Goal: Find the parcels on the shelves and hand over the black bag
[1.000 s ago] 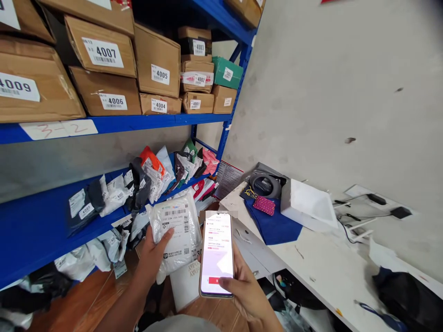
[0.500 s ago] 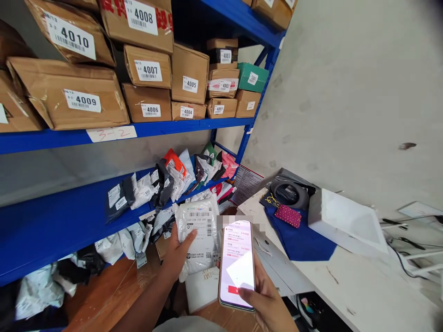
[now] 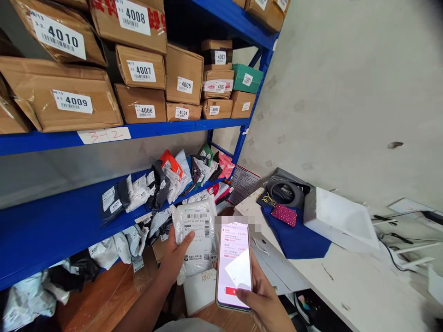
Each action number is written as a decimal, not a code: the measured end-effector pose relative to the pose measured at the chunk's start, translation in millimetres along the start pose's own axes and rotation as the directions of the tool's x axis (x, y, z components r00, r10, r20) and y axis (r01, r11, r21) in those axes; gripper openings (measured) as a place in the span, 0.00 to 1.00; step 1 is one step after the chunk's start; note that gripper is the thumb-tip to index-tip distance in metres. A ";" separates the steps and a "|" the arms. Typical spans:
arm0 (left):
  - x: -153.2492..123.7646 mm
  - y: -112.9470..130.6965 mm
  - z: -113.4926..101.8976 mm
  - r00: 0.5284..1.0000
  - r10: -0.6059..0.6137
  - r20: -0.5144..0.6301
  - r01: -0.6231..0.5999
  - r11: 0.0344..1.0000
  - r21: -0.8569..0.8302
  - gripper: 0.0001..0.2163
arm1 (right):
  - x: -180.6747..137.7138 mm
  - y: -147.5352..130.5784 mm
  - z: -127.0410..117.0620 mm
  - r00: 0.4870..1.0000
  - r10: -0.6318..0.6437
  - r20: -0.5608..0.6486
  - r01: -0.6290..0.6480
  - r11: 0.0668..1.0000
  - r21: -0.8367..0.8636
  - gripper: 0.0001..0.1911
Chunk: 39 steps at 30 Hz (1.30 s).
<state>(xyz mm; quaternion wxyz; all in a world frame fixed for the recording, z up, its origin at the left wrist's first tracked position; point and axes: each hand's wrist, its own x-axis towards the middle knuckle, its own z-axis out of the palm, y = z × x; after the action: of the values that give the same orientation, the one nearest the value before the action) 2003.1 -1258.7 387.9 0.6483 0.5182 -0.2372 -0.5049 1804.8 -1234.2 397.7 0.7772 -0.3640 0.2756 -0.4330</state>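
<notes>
Left hand (image 3: 175, 258) is wrapped round a white bag (image 3: 197, 235) w/ a label. Right hand (image 3: 265, 302) grips a phone (image 3: 234, 266), screen lit, just beside the bag, near the white surface (image 3: 346, 286).

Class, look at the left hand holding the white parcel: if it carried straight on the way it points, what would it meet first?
Probably the soft mailer bags under the blue shelf: the left hand, gripping the white plastic parcel, points up and forward toward them. Depth is unclear.
</notes>
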 end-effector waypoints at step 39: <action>10.2 -2.9 -0.7 0.993 -0.087 -0.083 0.093 0.994 0.062 0.30 | 23.1 15.6 5.8 0.927 -0.018 -0.374 0.104 0.971 0.213 0.25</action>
<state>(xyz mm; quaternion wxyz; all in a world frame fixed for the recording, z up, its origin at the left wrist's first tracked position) 2006.4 -1267.5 382.8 0.6163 0.5694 -0.2039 -0.5043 1827.4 -1246.9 386.0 0.7341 -0.1923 0.3538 -0.5467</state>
